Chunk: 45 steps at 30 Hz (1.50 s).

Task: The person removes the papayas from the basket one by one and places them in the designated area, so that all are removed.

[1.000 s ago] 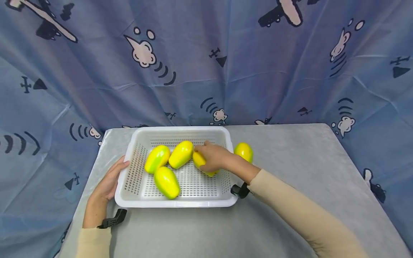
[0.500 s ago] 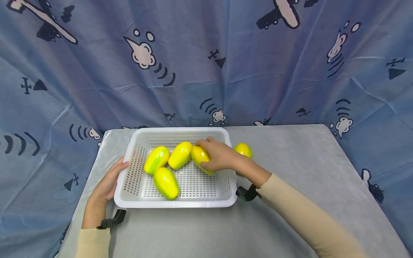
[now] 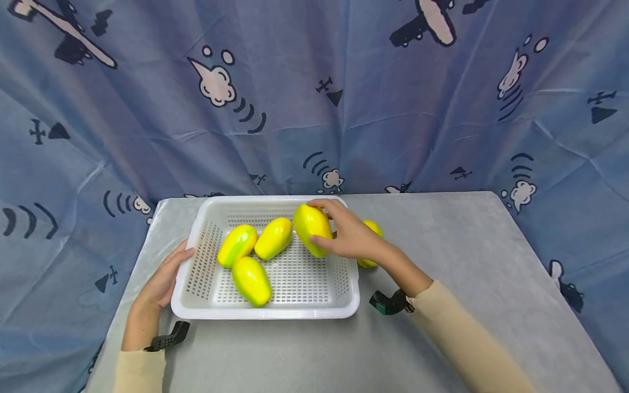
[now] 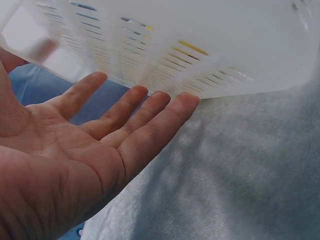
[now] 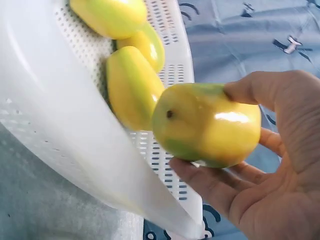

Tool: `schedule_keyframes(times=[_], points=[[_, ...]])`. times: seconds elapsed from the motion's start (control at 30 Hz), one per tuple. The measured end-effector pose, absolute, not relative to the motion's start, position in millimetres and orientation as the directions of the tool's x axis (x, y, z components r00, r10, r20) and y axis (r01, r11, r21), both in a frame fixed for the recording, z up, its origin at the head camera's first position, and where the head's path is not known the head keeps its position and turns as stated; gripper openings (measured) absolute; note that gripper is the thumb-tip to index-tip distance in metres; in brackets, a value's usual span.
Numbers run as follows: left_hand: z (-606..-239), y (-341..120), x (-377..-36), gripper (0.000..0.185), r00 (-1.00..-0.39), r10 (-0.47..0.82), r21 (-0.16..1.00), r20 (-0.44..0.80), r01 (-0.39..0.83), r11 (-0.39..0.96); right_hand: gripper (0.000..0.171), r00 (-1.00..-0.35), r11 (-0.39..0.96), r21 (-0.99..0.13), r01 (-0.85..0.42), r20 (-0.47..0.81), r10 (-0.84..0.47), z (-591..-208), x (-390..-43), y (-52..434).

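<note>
Right hand (image 3: 351,236), its grip closed around a mango (image 3: 312,229), has raised it above the basket (image 3: 265,312); left hand (image 3: 162,281), fingers straight, steadies the basket's left wall.

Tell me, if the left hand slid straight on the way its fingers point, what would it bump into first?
The left hand lies flat with fingertips at the white basket, so it would meet the basket's perforated side wall almost at once; they look touching already, though depth is unclear.

My right hand (image 3: 350,236) hides most of a mango (image 3: 372,228) beside the basket (image 3: 265,312) — only slivers show. In the left wrist view, the basket wall sits blurred.
</note>
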<state>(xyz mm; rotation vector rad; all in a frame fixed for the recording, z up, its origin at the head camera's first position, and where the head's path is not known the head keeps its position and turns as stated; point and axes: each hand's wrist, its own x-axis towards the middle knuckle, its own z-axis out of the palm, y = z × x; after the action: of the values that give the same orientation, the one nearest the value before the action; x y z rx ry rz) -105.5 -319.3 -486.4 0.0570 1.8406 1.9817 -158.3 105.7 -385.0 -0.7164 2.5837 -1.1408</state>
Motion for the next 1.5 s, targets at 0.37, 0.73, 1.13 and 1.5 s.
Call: schedule_keyframes(times=[0.37,0.73,1.13,1.5], points=[[-485.5,-318.8,-108.4,0.071,-0.897,0.363,0.959,-0.252,-0.283,-0.033,0.077,-0.908,0.496,-0.808,-0.318,0.109,-0.405,-392.6,-151.7,127.9],[-485.9,-320.3,-103.9,0.070,-0.898,0.353,0.956,-0.262,-0.292,-0.034,0.077,-0.926,0.445,-0.843,-0.302,0.149,-0.347,-389.3,-144.3,144.1],[-489.1,-316.7,-105.6,0.071,-0.899,0.364,0.960,-0.242,-0.276,-0.043,0.073,-0.965,0.404,-0.890,-0.213,0.127,-0.228,-392.4,-135.8,187.2],[-485.4,-318.6,-105.2,0.070,-0.899,0.356,0.960,-0.255,-0.280,-0.021,0.074,-0.990,0.383,-0.916,-0.123,0.089,-0.105,-411.7,-124.7,213.1]])
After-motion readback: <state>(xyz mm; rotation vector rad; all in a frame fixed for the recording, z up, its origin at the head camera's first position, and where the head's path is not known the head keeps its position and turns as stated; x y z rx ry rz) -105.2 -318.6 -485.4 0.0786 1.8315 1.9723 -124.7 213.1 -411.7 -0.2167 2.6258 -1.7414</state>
